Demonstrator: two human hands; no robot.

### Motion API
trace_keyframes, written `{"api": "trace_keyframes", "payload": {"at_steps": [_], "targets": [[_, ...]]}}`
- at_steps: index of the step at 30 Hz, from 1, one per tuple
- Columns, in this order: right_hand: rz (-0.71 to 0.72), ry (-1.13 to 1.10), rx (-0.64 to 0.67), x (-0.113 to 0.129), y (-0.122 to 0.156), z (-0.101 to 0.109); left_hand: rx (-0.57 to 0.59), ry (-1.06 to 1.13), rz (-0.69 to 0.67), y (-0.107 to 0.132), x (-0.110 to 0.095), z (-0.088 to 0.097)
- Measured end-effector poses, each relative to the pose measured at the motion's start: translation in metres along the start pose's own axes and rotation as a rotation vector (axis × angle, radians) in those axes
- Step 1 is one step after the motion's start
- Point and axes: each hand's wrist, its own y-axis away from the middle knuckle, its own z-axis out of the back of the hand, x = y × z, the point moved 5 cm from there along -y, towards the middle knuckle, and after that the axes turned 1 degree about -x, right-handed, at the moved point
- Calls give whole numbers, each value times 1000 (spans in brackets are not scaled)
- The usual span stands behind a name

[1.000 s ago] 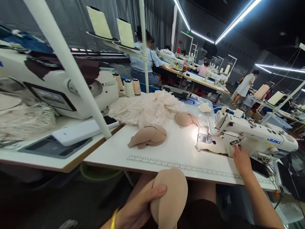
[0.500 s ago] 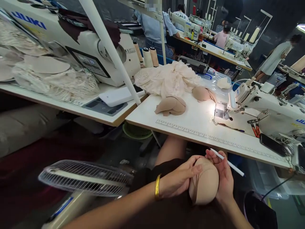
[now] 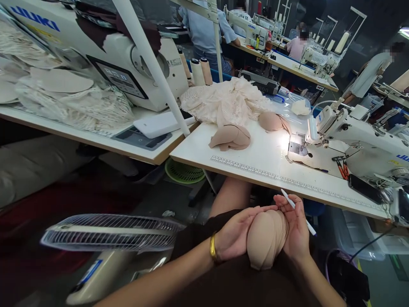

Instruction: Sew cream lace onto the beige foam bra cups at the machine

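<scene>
Over my lap I hold a stack of beige bra cups (image 3: 266,238) between both hands. My left hand (image 3: 238,232) cups the stack from the left, fingers curled onto it. My right hand (image 3: 295,226) presses its right side and also pinches a white pen (image 3: 298,212) between the fingers. On the white sewing table (image 3: 255,164) ahead lie two more piles of beige cups (image 3: 230,137) (image 3: 274,121) and a heap of cream lace fabric (image 3: 225,102). A white Juki sewing machine (image 3: 361,147) stands at the right with its lamp lit.
A fan (image 3: 108,238) stands low at my left. A second Juki machine (image 3: 105,55), lace and cups fill the left table. Thread cones (image 3: 200,70), red snips (image 3: 342,168) and a black phone (image 3: 364,188) sit on my table. Other people work at tables behind.
A second ago my right hand was at the sewing machine; it came down with the pen to join my left hand on the cups. Since half a second ago both hands shifted slightly.
</scene>
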Motion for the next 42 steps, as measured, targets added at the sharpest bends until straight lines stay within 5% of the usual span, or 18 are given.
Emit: {"api": "trace_keyframes", "payload": {"at_steps": [9,16,21,32,42], "targets": [[44,-2,-29,-7,-5,-5,-85,58,-8,-5,0,15],[62,90,206,-6,-3,-12,-89,35,74,-5,3,14],[144,102,46,-6,-3,-3,-87,76,-21,-5,-2,14],[238,117,62,-6,6,-5,-38,100,-106,-1,-1,21],[539,210,-24,3,10,-8,43,71,-183,-6,-7,12]]}}
